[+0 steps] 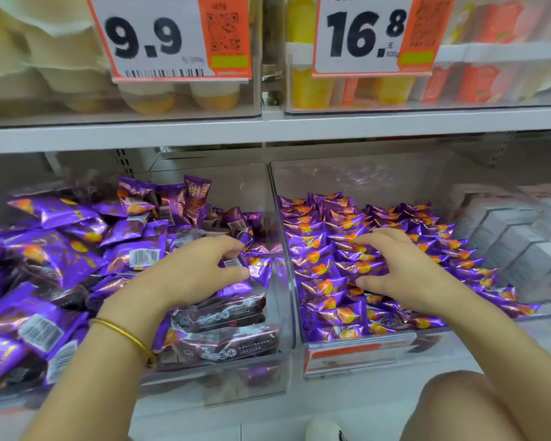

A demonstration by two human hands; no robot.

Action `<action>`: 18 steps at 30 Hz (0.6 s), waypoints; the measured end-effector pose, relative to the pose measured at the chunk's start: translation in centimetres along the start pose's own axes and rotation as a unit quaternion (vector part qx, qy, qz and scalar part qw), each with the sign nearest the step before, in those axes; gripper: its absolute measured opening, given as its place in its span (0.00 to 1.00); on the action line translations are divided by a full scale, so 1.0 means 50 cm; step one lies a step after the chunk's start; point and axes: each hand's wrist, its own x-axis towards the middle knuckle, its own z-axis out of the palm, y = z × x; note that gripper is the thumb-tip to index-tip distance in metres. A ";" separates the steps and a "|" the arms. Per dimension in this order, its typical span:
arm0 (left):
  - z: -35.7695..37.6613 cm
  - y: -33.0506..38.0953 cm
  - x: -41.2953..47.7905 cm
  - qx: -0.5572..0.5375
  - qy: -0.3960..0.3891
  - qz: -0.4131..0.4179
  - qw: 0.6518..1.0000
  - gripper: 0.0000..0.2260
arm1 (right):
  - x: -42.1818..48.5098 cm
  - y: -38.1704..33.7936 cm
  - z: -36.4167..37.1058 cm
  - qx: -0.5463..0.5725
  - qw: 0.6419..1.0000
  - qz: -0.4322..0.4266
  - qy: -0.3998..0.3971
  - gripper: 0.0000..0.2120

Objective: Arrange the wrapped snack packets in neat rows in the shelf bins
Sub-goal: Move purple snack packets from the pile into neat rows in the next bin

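- Snack packets (318, 272): small pillow-shaped pouches of glossy, crinkled purple foil with an orange motif and crimped ends.
- Left bin (236, 385): a clear, hard plastic box. Its packets lie jumbled, at all angles and on both faces. Larger packets (54, 211) are heaped at the far left, and dark-backed packets (223, 316) with printed text rest against the front wall.
- Right bin (347, 176): also clear plastic, with an orange label strip (357, 353) along its front. Its packets sit in tight, overlapping rows, motifs up.
- Left hand (201, 268): reaches into the left bin beside the dividing wall, thumb and curled fingers pinching one small packet (256, 265). A gold bangle (124, 337) circles the wrist.
- Right hand (398, 268): lies on the rows in the right bin, fingers and thumb curled round a cluster of packets (361, 265).
- Surroundings: a white shelf edge (268, 132) above carries price tags reading 9.9 (147, 36) and 16.8 (363, 33), in front of yellow dessert cups (213, 97). Pale boxes (509, 237) stand right of the right bin. A bare knee (477, 405) and a white shoe (322, 431) show at the bottom.
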 end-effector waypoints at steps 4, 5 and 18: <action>-0.007 -0.005 0.000 0.025 0.025 0.009 0.999 0.26 | -0.010 -0.007 -0.010 -0.003 0.998 -0.007 0.062 0.26; -0.010 -0.004 0.001 0.022 0.060 0.019 0.998 0.26 | -0.013 -0.014 -0.012 0.003 0.996 -0.013 0.091 0.24; 0.040 0.010 0.064 0.159 -0.033 -0.011 0.987 0.22 | 0.002 -0.083 -0.004 0.092 0.957 -0.021 0.275 0.17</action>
